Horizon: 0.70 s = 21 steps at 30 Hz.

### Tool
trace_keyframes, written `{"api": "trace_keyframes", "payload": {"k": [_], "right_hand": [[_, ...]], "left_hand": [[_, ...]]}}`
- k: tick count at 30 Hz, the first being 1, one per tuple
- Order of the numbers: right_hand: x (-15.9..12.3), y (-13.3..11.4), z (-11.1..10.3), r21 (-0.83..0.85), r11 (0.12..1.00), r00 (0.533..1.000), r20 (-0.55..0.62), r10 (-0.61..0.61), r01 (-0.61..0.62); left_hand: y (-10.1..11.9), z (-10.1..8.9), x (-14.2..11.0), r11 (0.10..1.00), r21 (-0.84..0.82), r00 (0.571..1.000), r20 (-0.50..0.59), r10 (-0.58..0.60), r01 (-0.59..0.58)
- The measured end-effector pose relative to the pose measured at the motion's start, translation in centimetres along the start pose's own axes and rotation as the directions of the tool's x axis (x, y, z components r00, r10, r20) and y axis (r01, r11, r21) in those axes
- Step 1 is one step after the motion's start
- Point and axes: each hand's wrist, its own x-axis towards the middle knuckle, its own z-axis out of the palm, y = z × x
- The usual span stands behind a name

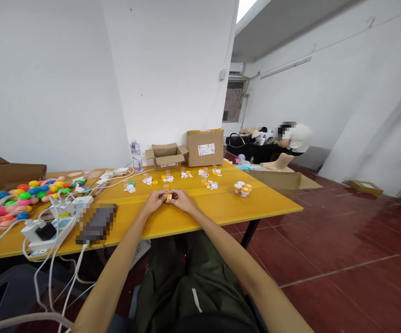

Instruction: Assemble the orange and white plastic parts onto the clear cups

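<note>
Grip: left hand [154, 202] and right hand [182, 200] pinched a piece [169, 197] just below frame centre, likely for steadiness.
Piles [212, 186]: lay higher, probably for reach.

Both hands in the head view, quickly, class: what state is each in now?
Left hand: closed, fingertips on a small orange-and-white piece.
Right hand: closed, fingertips on the same piece.

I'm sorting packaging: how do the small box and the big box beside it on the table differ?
The small box stands open at the top; the big box is closed. The big box is taller than the small box. Both are brown cardboard, each with a white label.
</note>
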Motion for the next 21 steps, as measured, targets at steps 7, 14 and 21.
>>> {"api": "trace_keyframes", "payload": {"k": [7,14,21], "right_hand": [[0.0,0.0,0.0,0.011,1.000,1.000,-0.010,-0.010,0.010],[0.3,1.0,0.1,0.047,0.999,1.000,-0.012,0.009,-0.009],[0.6,1.7,0.6,0.172,0.984,0.998,-0.014,0.055,-0.052]], "left_hand": [[0.1,-0.1,0.0,1.000,-0.018,0.999,-0.027,-0.022,0.021],[-0.4,-0.2,0.1,0.999,-0.017,0.996,-0.073,-0.047,0.046],[-1.0,-0.4,0.3,0.998,0.022,0.968,-0.246,-0.059,0.067]]}}
